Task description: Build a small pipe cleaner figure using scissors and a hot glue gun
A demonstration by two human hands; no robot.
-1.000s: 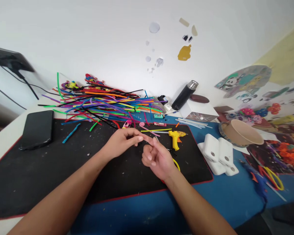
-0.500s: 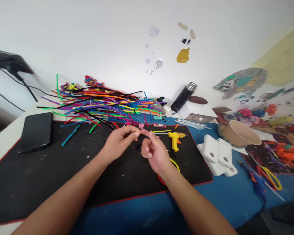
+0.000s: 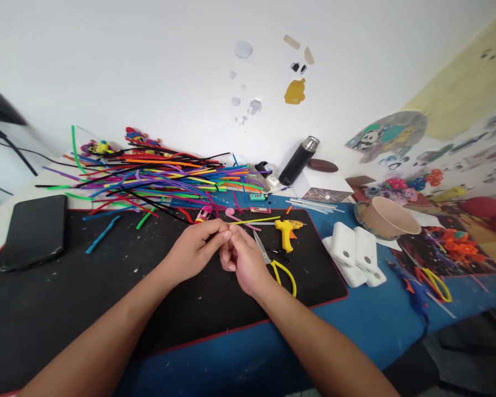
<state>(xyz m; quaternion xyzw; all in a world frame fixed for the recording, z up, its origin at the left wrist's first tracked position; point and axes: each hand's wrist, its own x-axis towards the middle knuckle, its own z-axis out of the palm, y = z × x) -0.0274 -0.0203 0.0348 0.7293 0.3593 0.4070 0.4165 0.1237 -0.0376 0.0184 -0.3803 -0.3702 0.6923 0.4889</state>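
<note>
My left hand [image 3: 200, 248] and my right hand [image 3: 246, 262] meet over the black mat [image 3: 182, 320], their fingertips pinched together. Whatever lies between the fingers is too small or hidden to make out. Just beyond them lie a pink coiled pipe cleaner [image 3: 230, 212] and a small pink-capped bottle [image 3: 204, 214]. Scissors with yellow handles [image 3: 284, 275] rest right beside my right hand, partly behind it. A yellow glue gun [image 3: 288, 234] lies on its side farther right.
A heap of coloured pipe cleaners [image 3: 161, 179] runs along the wall. To the left is a black phone [image 3: 36, 229]. A black flask [image 3: 298, 161] leans near a white box [image 3: 322, 184]. White blocks [image 3: 354, 251] and a beige bowl [image 3: 394, 216] stand right.
My right hand has drawn in against the left, and its fingers have curled closer. The view has shifted to the right; more of the scissors and the pink-capped bottle now show.
</note>
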